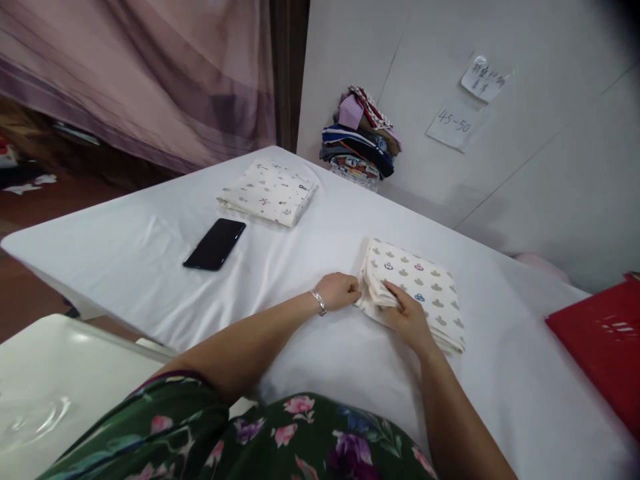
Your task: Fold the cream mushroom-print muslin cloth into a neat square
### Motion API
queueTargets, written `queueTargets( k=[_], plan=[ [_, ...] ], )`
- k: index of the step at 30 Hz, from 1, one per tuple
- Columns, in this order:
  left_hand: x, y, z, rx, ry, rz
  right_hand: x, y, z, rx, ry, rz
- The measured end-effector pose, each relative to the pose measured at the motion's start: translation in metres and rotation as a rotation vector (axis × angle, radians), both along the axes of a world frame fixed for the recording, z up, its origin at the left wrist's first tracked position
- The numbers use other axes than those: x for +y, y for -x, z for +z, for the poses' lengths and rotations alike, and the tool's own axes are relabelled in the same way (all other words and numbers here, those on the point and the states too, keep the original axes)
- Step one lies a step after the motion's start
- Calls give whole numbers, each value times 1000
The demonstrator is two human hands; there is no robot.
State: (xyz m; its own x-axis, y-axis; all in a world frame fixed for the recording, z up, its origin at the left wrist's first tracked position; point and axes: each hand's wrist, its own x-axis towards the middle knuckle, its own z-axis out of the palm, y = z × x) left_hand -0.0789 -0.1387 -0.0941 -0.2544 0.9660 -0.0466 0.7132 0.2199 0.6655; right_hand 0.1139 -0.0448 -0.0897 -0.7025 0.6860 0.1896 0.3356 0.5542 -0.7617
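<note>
A folded cream cloth (425, 283) printed with grey, red and blue motifs lies on the white-covered table in front of me. My left hand (340, 291), with a silver bracelet at the wrist, is closed on its left corner. At the near left part, my right hand (407, 317) grips a turned-up layer of the same cloth, thumb on top. The rest of the right fingers are hidden beneath the fabric. Farther back on the left lies a second folded cloth (270, 190) with small grey prints, apart from both hands.
A black phone (215, 245) rests on the white tablecloth (135, 233) at left. A red item (600, 340) lies at the right edge. Folded clothes (360, 137) are stacked beyond the far edge, by the wall. A white chair (65, 387) stands at lower left.
</note>
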Motion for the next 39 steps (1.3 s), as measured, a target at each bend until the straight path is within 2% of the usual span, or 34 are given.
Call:
queueTargets(
  k=[2,4,6,9,12,17,19,21,23,27,30,32,35,39],
  plan=[
    [1,0,-1,8,-4,21,-4,1,1,-23,-52,61],
    [1,1,-2,14,-16,29,-3,2,0,7,-27,20],
    [1,0,-3,11,-33,15,1,2,-3,92,67,-100],
    [0,-1,-2,-32,-87,-4,11,1,-7,313,307,-222],
    [-1,-2,2,-102,-129,3,16,1,-10,474,505,-200],
    [-2,-4,2,-106,-108,3,16,2,-10,535,570,-180],
    [-2,-6,0,-77,-99,-8,15,1,-11,507,536,-179],
    [-1,-6,-1,-37,-82,-11,13,0,-11,416,423,-186],
    [-1,-5,-2,11,-59,6,7,1,-10,253,221,-151],
    [1,-2,-3,115,-18,83,-11,6,-6,-113,-303,147],
    [2,-1,-3,150,-3,66,-20,10,-4,-264,-528,233],
    [1,-1,-3,158,-8,47,-22,10,-4,-297,-562,232],
    [-1,-2,-1,141,-32,21,-18,9,-6,-269,-519,227],
    [-2,-3,2,80,-102,-16,-8,5,-7,-141,-294,180]
  ],
)
